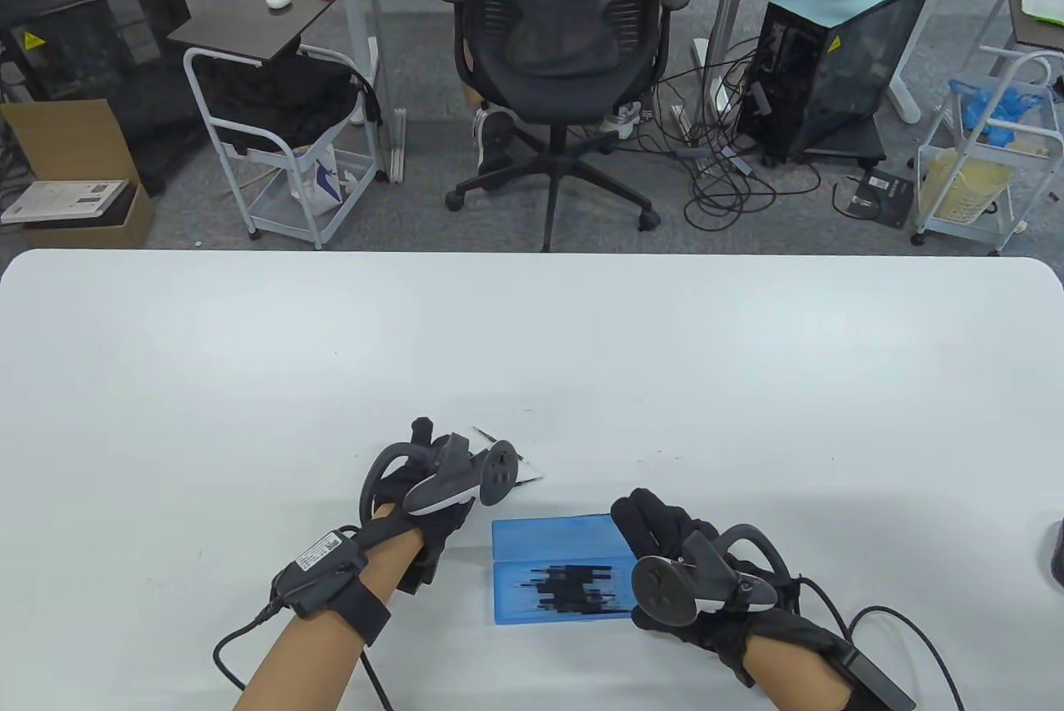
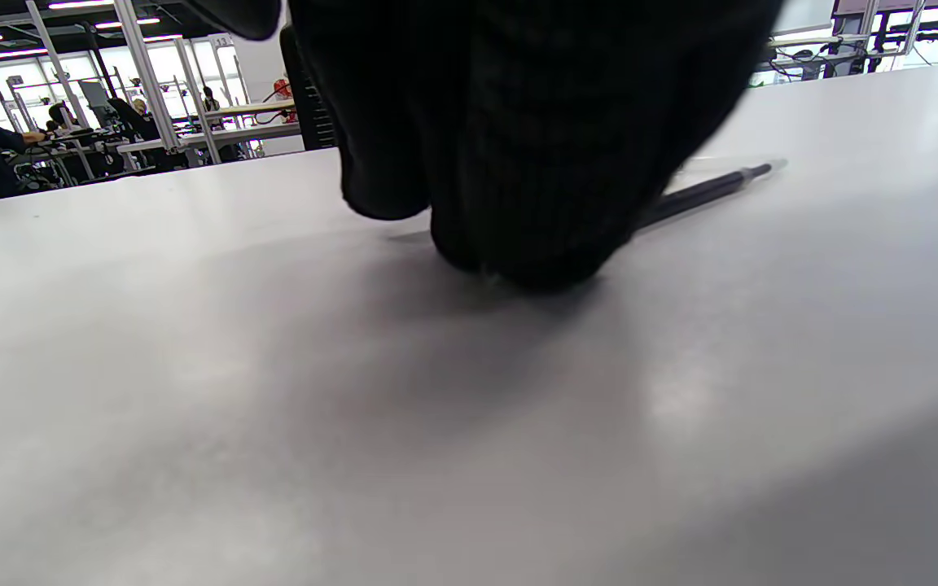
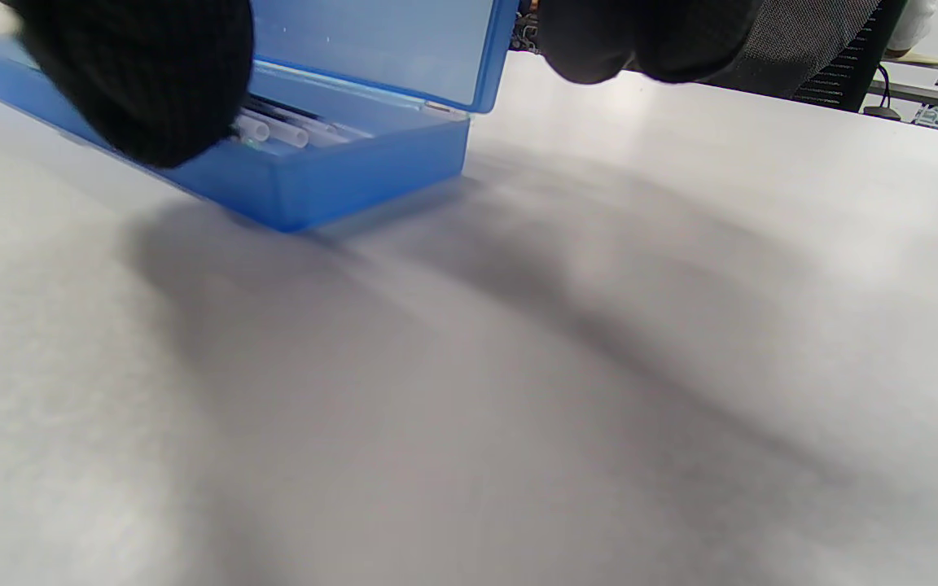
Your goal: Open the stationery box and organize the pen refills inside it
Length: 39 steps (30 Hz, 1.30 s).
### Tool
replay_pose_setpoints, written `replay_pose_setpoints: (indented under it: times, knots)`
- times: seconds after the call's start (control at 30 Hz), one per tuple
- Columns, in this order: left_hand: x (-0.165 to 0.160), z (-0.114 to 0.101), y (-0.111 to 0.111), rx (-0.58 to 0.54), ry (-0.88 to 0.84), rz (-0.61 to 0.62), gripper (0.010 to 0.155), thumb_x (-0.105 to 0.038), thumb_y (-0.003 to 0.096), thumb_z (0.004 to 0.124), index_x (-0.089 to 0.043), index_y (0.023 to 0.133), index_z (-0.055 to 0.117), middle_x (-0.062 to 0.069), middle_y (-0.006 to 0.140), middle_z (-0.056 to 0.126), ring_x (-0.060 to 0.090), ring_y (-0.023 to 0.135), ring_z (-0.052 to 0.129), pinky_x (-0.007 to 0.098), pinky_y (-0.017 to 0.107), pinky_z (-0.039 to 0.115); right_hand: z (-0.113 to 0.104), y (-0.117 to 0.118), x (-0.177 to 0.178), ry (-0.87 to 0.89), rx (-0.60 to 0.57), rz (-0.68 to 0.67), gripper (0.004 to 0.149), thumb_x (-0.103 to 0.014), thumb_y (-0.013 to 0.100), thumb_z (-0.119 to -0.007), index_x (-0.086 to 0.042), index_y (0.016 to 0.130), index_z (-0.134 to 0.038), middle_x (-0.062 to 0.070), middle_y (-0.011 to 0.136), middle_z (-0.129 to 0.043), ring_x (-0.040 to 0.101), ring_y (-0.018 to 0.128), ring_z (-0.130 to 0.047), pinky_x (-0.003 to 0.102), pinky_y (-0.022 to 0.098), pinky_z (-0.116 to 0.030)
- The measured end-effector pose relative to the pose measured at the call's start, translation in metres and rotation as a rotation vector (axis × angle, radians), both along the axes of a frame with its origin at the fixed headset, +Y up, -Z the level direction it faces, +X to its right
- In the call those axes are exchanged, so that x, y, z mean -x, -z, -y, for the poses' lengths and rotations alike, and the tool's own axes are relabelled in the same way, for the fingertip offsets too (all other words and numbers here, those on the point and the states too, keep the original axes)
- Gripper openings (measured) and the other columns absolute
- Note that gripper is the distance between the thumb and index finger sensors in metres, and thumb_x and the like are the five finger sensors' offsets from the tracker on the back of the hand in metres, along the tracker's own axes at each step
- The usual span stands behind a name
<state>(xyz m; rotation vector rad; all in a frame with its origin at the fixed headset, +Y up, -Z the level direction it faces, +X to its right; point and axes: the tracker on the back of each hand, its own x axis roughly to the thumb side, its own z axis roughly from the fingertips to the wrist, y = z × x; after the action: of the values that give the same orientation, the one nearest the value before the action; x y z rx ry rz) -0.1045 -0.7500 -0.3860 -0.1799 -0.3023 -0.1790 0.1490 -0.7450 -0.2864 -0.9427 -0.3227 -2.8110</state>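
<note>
Two hands in black knit sensor gloves, forearms bare.
Left hand, right hand: grey ringed tracker on each back; black wrist straps, black cables trailing.

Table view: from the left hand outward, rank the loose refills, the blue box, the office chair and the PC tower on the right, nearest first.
1. Loose refills: on the table right by the left hand, at its fingers.
2. Blue box: open, to the hand's right.
3. Office chair: on the floor past the table's far edge.
4. PC tower: far right, beyond the chair.
</note>
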Motion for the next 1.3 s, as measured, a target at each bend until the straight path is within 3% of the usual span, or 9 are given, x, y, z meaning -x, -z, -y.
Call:
replay_pose_setpoints:
  times: [0.3,0.53,0.67,0.73,0.97,1.3]
  knots:
    - [0.0,-0.002,-0.004,-0.022,-0.003,0.001,0.058,-0.03,0.0439,0.095,-0.024,0.098,0.077,-0.009,0.085,0.098,0.021,0.095,0.093,0.065,0.088,0.04,0.0,0.0,0.0,-0.002,-0.001,0.0,0.12,-0.053,0.044,-0.081,-0.005,0.107,0.009,0.035,0.116,-0.003,0.058,0.104,-0.051,0.065,0.073,-0.057]
    - [0.012,-0.052,-0.031,-0.163,-0.101,0.023,0.06,-0.031,0.0427,0.095,-0.021,0.098,0.077,-0.006,0.086,0.097,0.024,0.094,0.092,0.068,0.085,0.043,0.0,0.0,0.0,0.001,0.002,-0.002,0.12,-0.053,0.044,-0.081,-0.005,0.107,0.009,0.035,0.116,-0.003,0.058,0.104,-0.051,0.065,0.073,-0.057]
    - [0.002,-0.081,-0.065,-0.248,-0.148,0.086,0.059,-0.032,0.043,0.095,-0.02,0.098,0.077,-0.006,0.085,0.097,0.025,0.093,0.093,0.068,0.084,0.044,0.0,0.0,0.0,0.0,0.001,-0.001,0.12,-0.053,0.044,-0.081,-0.005,0.107,0.009,0.035,0.116,-0.003,0.058,0.104,-0.051,0.065,0.073,-0.057]
    - [-0.006,-0.084,-0.081,-0.27,-0.153,0.118,0.059,-0.032,0.0428,0.096,-0.02,0.097,0.078,-0.006,0.085,0.097,0.025,0.093,0.094,0.068,0.084,0.045,0.0,0.0,0.0,0.0,0.0,0.0,0.12,-0.053,0.044,-0.081,-0.005,0.107,0.009,0.034,0.116,-0.003,0.058,0.104,-0.051,0.065,0.073,-0.057]
    - [-0.052,-0.066,-0.133,-0.287,-0.077,0.275,0.058,-0.032,0.0426,0.096,-0.021,0.097,0.078,-0.006,0.084,0.098,0.024,0.092,0.094,0.068,0.084,0.046,0.0,0.0,0.0,-0.001,0.0,0.0,0.12,-0.054,0.044,-0.081,-0.005,0.107,0.009,0.034,0.116,-0.003,0.058,0.104,-0.051,0.065,0.073,-0.057]
    - [-0.086,-0.025,-0.139,-0.233,0.051,0.355,0.058,-0.032,0.0429,0.095,-0.022,0.097,0.078,-0.007,0.085,0.097,0.024,0.092,0.095,0.068,0.084,0.047,0.0,0.0,0.0,0.001,0.002,-0.001,0.12,-0.053,0.044,-0.081,-0.005,0.107,0.009,0.035,0.116,-0.003,0.058,0.104,-0.051,0.065,0.073,-0.057]
